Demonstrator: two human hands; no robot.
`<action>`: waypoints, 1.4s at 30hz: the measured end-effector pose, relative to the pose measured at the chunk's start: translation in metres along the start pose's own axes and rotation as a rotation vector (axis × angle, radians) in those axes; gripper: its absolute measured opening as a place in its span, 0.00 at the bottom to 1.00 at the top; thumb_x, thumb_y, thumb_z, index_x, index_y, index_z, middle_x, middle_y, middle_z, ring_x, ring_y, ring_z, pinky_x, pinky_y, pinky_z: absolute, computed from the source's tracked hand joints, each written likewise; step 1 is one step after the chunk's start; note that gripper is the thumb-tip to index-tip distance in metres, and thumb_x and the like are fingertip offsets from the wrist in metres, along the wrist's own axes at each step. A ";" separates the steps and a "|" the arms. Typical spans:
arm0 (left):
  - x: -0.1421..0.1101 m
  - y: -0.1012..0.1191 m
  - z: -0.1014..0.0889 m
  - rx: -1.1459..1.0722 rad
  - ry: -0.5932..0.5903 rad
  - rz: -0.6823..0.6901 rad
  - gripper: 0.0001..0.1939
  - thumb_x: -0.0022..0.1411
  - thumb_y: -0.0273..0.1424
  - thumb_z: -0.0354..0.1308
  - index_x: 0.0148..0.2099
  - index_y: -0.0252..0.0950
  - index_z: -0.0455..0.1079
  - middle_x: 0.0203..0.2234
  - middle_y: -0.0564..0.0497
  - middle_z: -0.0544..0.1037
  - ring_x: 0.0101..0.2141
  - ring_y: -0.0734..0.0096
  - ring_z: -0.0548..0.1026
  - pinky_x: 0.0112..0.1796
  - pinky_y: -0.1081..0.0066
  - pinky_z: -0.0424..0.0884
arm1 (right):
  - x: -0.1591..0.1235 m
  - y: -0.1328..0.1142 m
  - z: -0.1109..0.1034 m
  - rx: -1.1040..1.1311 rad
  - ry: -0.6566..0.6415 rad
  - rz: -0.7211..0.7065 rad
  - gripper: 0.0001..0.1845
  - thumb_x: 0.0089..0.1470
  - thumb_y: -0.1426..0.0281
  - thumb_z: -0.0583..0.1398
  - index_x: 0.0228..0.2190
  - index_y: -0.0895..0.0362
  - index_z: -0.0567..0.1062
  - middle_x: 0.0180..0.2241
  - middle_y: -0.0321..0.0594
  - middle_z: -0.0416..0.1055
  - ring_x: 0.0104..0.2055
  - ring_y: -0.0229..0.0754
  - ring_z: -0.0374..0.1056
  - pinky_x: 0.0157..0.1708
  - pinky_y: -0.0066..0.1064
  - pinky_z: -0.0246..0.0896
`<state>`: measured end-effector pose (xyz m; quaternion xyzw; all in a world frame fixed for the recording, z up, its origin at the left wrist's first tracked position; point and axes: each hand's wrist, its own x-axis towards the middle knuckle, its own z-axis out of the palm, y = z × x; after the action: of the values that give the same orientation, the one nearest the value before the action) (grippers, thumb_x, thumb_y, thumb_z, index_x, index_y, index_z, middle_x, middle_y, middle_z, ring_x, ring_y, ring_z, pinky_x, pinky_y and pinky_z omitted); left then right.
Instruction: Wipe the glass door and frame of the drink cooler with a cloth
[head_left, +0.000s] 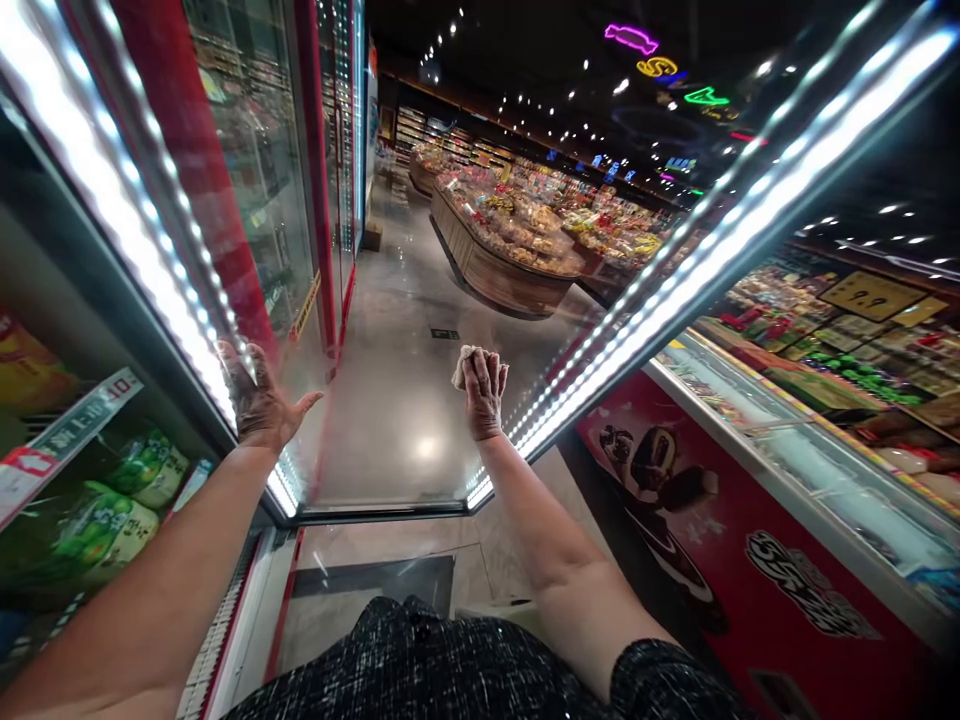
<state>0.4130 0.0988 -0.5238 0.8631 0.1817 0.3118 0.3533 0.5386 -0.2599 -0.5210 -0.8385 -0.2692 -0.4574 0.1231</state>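
Probably bracing with my left hand (262, 405), my right hand (484, 395) gripping a cloth (466, 370).
Left fingers spread, thumb out, at the lit left edge of the glass door (390, 440), likely to steady it; to the right, my fingers curl over the bunched cloth, seemingly to press it against the pane. Far beyond stands a wooden display island (501, 260).

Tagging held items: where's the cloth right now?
Head view, near the middle: the cloth is in the right hand, at the glass door, just left of the right light strip.
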 end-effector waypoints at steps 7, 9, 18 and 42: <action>-0.001 0.009 0.000 0.094 0.047 -0.009 0.65 0.48 0.43 0.74 0.76 0.26 0.41 0.75 0.26 0.29 0.74 0.32 0.34 0.69 0.35 0.43 | 0.034 -0.010 -0.004 0.051 -0.017 -0.003 0.30 0.67 0.79 0.48 0.62 0.48 0.73 0.69 0.43 0.64 0.79 0.40 0.34 0.76 0.54 0.28; -0.001 0.011 -0.001 0.123 0.040 0.006 0.65 0.47 0.41 0.75 0.77 0.27 0.42 0.75 0.26 0.28 0.74 0.33 0.31 0.69 0.35 0.41 | 0.031 -0.014 -0.004 0.051 -0.028 -0.052 0.29 0.68 0.79 0.49 0.62 0.48 0.74 0.68 0.43 0.67 0.79 0.40 0.37 0.77 0.53 0.28; -0.007 0.021 -0.003 0.084 0.068 0.008 0.67 0.51 0.57 0.68 0.77 0.27 0.39 0.75 0.27 0.34 0.74 0.36 0.30 0.70 0.38 0.40 | 0.060 -0.040 -0.009 0.065 -0.053 -0.076 0.32 0.67 0.79 0.49 0.66 0.45 0.69 0.70 0.41 0.63 0.77 0.43 0.46 0.76 0.51 0.33; -0.006 0.027 0.012 0.198 0.130 -0.056 0.72 0.51 0.56 0.69 0.77 0.21 0.31 0.74 0.24 0.26 0.74 0.42 0.23 0.71 0.44 0.35 | 0.053 -0.087 0.006 0.185 -0.095 -0.171 0.31 0.70 0.77 0.48 0.69 0.44 0.63 0.70 0.37 0.61 0.77 0.40 0.48 0.77 0.47 0.26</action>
<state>0.4193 0.0713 -0.5131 0.8664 0.2581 0.3375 0.2624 0.5174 -0.1674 -0.4836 -0.8182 -0.3863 -0.3993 0.1477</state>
